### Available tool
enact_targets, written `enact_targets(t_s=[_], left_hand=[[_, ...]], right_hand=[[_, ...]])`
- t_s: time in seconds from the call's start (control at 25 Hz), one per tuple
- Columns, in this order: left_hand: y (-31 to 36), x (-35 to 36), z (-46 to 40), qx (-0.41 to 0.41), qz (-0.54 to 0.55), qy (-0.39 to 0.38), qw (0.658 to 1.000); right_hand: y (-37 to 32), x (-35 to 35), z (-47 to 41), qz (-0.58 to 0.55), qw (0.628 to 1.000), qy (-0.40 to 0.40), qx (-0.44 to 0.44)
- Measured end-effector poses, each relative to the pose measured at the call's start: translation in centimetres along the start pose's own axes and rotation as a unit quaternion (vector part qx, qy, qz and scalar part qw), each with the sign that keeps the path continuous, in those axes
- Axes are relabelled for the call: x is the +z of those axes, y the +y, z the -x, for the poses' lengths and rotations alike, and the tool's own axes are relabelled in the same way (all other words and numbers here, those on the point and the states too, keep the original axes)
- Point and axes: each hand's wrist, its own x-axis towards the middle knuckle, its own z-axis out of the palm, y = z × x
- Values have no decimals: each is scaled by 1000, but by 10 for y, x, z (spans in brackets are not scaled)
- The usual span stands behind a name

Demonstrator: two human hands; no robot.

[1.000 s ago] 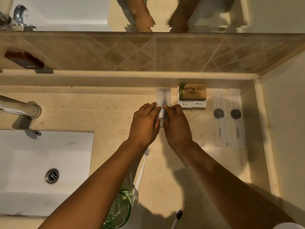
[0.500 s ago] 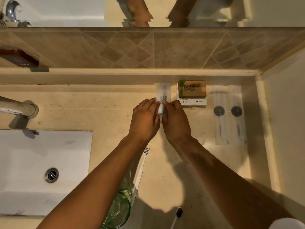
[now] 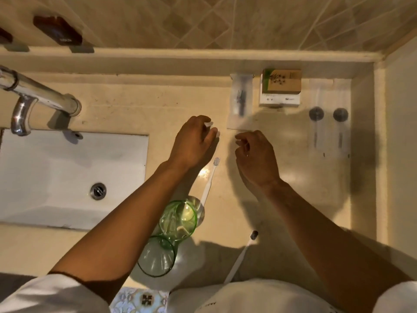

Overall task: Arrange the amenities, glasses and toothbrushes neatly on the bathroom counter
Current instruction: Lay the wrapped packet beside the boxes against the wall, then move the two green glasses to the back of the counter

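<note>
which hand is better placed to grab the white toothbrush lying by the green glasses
Left. The left hand hovers just above the white toothbrush, whose bristle end lies right beside that wrist; the right hand sits farther off, nearer the clear packet.

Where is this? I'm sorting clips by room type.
Probably a hotel bathroom: a sink with a metal faucet set in a stone counter, wrapped guest amenities such as a small boxed item along the back, plus green glasses and toothbrushes.
</note>
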Motion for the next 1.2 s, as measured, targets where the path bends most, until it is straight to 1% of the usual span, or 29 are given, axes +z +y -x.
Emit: enact_targets(t_s=[0.08,0.2,0.32,0.4,0.48,0.52,0.6,0.64,0.68,0.72,0.76,0.8,0.84,0.92,1.04,1.12,1.2], left_hand=[[-6,-5,14,-18,6,-34,999],[-10,-9,36,-38,9,-80,996],[-12,-22,54,-60,22,-84,994],[-14,-32,63,-79,38,-88,992],[-17,-42,77,-94,43,-99,990],[-19,-46,87,-100,47,-103,988],[-25,-52,108,-110,61,-105,986],[-29,-54,119,-115,64,-103,986],[-33,-56,129,-120,65,-100,985],[-36,-57,138,-125,68,-97,985],[-40,-58,148,-131,74,-90,985],[-43,-59,158,-137,85,-82,984],[-45,-60,166,-142,98,-74,982],[-48,-60,178,-150,126,-66,978],[-50,-59,191,-169,160,-52,971],[-48,-60,199,-180,159,-47,970],[-47,-61,209,-196,157,-43,967]], right_hand=[[-4,7,21,3,999,-40,17],[-10,17,48,-14,993,-97,71],[-17,23,70,-13,986,-132,98],[-21,25,79,20,988,-134,76],[-24,26,89,46,988,-141,33],[-29,26,97,46,988,-145,19],[-40,23,113,-1,989,-144,10],[-40,26,123,-18,983,-180,-6],[-34,32,129,-34,982,-181,-39],[-35,32,135,-81,975,-206,-15],[-44,32,143,-100,977,-191,6],[-43,35,148,-52,989,-139,-20],[-44,37,155,-52,985,-167,-3],[-44,42,163,-58,980,-189,-4],[-46,46,167,-61,982,-177,-22],[-47,48,170,-66,985,-155,-18],[-53,45,171,-82,983,-160,-37]])
